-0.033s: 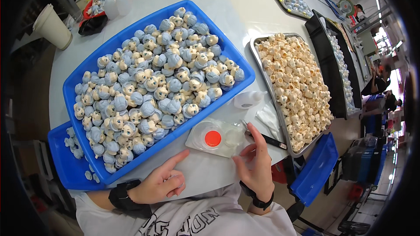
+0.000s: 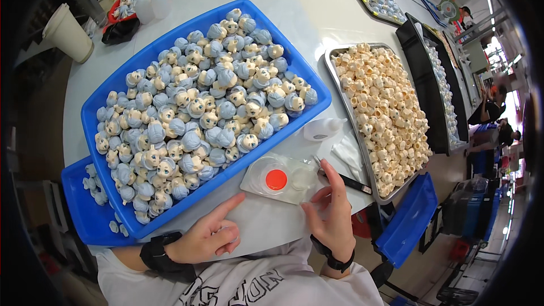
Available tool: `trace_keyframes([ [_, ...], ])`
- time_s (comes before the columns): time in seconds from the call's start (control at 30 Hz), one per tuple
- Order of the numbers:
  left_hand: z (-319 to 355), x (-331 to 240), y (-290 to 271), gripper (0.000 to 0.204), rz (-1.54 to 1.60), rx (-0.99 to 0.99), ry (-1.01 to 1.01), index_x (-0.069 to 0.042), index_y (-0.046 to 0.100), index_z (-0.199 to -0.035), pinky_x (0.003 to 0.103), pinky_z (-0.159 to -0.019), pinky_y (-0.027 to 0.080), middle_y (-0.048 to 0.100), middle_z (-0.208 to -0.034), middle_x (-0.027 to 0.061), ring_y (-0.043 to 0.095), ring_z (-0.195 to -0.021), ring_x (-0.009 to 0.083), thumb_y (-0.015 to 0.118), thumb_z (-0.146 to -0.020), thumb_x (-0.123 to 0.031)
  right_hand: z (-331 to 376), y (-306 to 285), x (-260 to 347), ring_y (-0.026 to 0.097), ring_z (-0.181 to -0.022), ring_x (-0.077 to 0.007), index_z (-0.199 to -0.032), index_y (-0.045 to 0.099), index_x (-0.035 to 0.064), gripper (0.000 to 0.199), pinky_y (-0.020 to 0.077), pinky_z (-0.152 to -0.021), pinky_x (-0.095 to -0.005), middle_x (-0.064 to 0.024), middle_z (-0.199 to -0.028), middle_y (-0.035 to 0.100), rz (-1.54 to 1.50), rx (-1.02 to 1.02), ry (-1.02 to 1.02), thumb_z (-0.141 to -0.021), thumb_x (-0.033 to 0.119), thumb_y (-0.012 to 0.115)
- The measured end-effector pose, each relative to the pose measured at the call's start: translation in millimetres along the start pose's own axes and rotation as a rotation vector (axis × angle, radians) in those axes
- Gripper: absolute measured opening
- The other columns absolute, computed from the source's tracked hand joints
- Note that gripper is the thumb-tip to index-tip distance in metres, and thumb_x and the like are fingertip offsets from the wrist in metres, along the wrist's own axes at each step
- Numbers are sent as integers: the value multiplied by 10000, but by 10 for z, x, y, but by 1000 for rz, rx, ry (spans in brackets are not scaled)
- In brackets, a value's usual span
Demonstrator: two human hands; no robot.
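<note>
My left hand [image 2: 207, 239] hovers over the front table edge, its index finger stretched out and the other fingers curled loosely; I see nothing held in it. Opposite it, my right hand [image 2: 331, 221] is open, index finger raised and thumb apart. Between the hands lies a clear plastic tray [image 2: 292, 195] bearing a round dish with a red-orange disc [image 2: 276, 179]. Behind the right index finger is a black-handled tool [image 2: 357, 183], its tip partly hidden. A large blue bin [image 2: 286, 137] full of doll heads [image 2: 195, 107] with blue-grey hair stands beyond my left hand.
A metal tray [image 2: 362, 153] of hollow cream-coloured parts stands right, beside a black crate [image 2: 416, 73]. A white squeeze bottle [image 2: 323, 129] and crumpled tissue [image 2: 348, 153] lie between bin and tray. Blue bins [image 2: 411, 221] flank the table; a beige bucket [image 2: 68, 34] stands far left.
</note>
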State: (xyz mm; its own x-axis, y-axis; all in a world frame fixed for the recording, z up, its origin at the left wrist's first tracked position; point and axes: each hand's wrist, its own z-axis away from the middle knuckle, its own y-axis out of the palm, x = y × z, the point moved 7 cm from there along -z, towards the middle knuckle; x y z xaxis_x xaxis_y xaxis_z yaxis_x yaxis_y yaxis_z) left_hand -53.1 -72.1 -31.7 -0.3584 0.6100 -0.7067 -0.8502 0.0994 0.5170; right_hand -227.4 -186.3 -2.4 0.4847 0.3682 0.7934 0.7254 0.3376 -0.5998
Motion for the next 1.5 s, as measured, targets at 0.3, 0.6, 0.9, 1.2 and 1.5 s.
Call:
trace_keyframes([
  [0.3, -14, -22, -29, 618, 3, 38, -12, -112, 4, -1433, 191, -485, 340, 459, -657, 30, 386, -535, 70, 372, -937, -133, 14, 54, -6, 537, -745, -202, -1333, 301, 1, 790, 468, -629, -270, -199, -1318, 401, -55, 54, -41, -638, -81, 667],
  [0.6, -48, -51, -48, 631, 57, 36, -27, -130, -6, -1435, 185, -475, 327, 460, -640, 24, 389, -533, 66, 380, -936, -129, -49, 34, -24, 526, -671, -174, -1312, 339, -1, 798, 465, -608, -263, -185, -1279, 435, -8, 81, -13, -611, -40, 718],
  [0.9, -82, -99, -62, 651, 81, 72, -19, -185, -63, -1431, 192, -493, 339, 462, -645, 45, 372, -521, 74, 367, -945, -151, -36, 88, 16, 519, -662, -183, -1302, 367, 35, 850, 461, -572, -276, -149, -1133, 494, 109, 34, 8, -567, 64, 794],
  [1.2, -92, -78, -88, 646, 120, 28, -54, -207, -36, -1435, 191, -492, 350, 467, -651, 48, 385, -519, 76, 362, -933, -119, -5, 171, 58, 545, -742, -235, -1298, 362, 30, 879, 469, -605, -297, -147, -1060, 523, 200, -43, -33, -562, 168, 822],
  [1.5, -77, -39, -123, 640, 107, 17, 8, -195, -17, -1432, 197, -492, 367, 487, -663, 61, 418, -518, 95, 384, -934, -161, -56, -441, 9, 536, -776, -159, -1369, 243, 36, 903, 457, -603, -253, -139, -1114, 490, -5, -203, 102, -629, 53, 760],
])
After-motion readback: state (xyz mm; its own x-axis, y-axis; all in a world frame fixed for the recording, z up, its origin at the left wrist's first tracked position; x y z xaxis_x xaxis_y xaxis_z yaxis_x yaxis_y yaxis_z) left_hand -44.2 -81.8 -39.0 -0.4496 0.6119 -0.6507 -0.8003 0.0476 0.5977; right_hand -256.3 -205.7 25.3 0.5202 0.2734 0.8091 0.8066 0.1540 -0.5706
